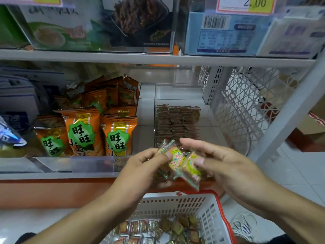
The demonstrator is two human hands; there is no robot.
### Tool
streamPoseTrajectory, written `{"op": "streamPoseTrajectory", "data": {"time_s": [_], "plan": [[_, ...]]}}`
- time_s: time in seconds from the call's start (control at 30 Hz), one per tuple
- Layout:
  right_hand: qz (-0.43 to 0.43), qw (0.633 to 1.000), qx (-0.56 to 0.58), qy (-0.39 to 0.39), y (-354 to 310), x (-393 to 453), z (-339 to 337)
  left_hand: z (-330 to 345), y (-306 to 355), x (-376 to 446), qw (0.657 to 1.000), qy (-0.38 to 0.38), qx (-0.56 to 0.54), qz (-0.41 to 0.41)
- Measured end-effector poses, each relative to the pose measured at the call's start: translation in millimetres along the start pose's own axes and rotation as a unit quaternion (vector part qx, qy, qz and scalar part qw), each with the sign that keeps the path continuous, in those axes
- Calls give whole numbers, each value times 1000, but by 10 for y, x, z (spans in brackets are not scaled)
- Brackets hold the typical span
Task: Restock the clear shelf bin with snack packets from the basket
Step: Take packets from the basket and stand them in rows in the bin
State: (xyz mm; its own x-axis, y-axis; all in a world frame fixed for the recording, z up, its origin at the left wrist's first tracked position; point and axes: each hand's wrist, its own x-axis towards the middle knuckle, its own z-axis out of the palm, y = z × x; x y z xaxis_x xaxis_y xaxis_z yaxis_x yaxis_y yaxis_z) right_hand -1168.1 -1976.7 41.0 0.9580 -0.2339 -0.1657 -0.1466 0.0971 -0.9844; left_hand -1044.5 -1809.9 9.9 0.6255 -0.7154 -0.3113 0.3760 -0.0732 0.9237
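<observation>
Both hands hold a small bunch of snack packets (182,164) in front of the shelf (52,175), just below the clear bin (207,120). The left hand (140,166) pinches them with curled fingers (167,155); the right hand (226,164) grips the other side, thumb pressed on a wrapper, forefinger stretched above. More packets lie in the basket (207,208) below the forearms.

Two bare forearms without sleeves, left hand (140,166) and right hand (226,161) ungloved, no rings or watch, white laced shoe (244,226) at five o'clock
</observation>
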Motion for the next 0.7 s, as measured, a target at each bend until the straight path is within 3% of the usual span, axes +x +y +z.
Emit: {"op": "streamPoseTrajectory", "data": {"time_s": [0.23,0.37,0.53,0.7], "plan": [[-54,996,-24,67,39,3,-75,-15,19,2,1000,-10,6,-6],[-32,995,-77,59,40,16,-132,-47,25,3,999,-32,36,-7],[6,999,-22,47,38,42,-139,-40,3,1,998,-33,51,19],[8,998,-62,3,-34,1,-124,-28,3,-24,994,-40,94,51]]}}
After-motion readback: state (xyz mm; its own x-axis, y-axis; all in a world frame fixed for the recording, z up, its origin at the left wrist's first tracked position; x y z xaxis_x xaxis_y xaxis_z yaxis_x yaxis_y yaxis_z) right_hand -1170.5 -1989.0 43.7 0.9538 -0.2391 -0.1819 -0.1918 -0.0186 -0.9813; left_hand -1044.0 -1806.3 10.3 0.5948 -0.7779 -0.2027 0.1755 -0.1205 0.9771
